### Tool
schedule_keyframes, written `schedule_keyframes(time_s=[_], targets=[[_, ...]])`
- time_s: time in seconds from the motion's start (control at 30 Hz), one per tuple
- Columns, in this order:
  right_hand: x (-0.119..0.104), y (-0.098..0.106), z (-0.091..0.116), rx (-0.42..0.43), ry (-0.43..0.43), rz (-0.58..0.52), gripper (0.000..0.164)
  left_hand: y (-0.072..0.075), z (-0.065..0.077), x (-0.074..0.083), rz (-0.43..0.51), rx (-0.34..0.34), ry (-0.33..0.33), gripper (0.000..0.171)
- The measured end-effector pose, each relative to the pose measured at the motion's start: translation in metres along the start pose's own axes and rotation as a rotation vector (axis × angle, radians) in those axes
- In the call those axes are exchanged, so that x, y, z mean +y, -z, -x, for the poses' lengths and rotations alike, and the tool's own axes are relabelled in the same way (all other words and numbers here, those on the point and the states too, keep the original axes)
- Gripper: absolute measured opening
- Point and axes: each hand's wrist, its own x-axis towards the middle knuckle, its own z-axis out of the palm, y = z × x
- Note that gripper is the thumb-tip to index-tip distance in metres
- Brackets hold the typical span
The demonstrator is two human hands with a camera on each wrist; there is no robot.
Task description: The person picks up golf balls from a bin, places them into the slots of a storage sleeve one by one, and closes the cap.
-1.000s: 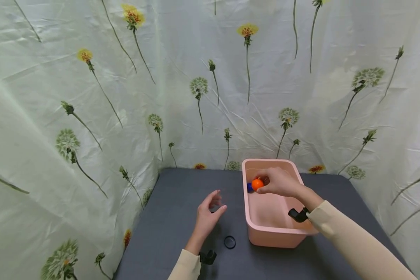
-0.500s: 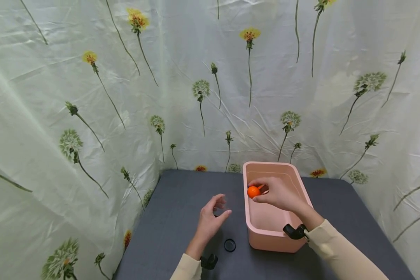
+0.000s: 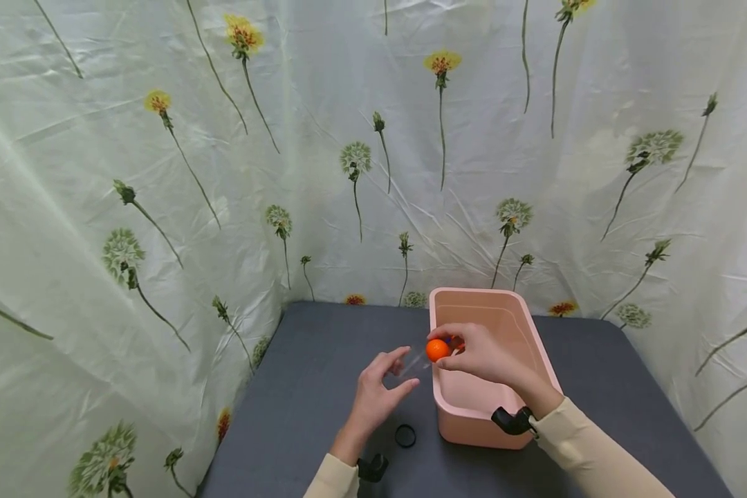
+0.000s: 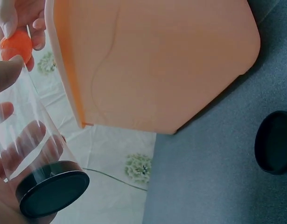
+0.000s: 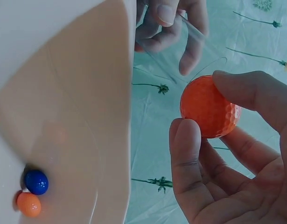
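My left hand (image 3: 373, 394) grips a clear plastic tube (image 4: 29, 116), with a black cap (image 4: 54, 193) on its lower end. The tube leans, and its mouth points toward the right hand. In the right wrist view, an orange golf ball (image 5: 209, 106) is pinched between the thumb and fingers of my right hand (image 3: 482, 356). That ball sits right at the tube's mouth; whether it touches the rim I cannot tell. Both are by the left wall of a pink bin (image 3: 482, 432). Inside the bin lie a blue ball (image 5: 36, 182) and another orange ball (image 5: 29, 204).
A loose black lid (image 3: 405, 436) lies on the dark grey table (image 3: 324, 387), left of the bin. A flower-printed curtain (image 3: 324, 180) hangs behind and at both sides.
My right hand has carried the orange golf ball left, from inside the bin to above its left rim at the tube's mouth. The left hand has shifted slightly right with the tube.
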Motion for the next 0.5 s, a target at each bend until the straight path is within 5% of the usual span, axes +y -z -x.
schedule_keyframes(time_s=[0.37,0.5], targets=[[-0.0028,-0.0055,0.0015,-0.011,0.007,-0.037,0.038,-0.002,0.003,0.0042,0.036,-0.002,0.042,0.054],[-0.0036,-0.0079,0.0027,-0.021,0.006,-0.062,0.038,-0.0014,0.0024,0.0048,0.049,0.015,0.009,0.05]])
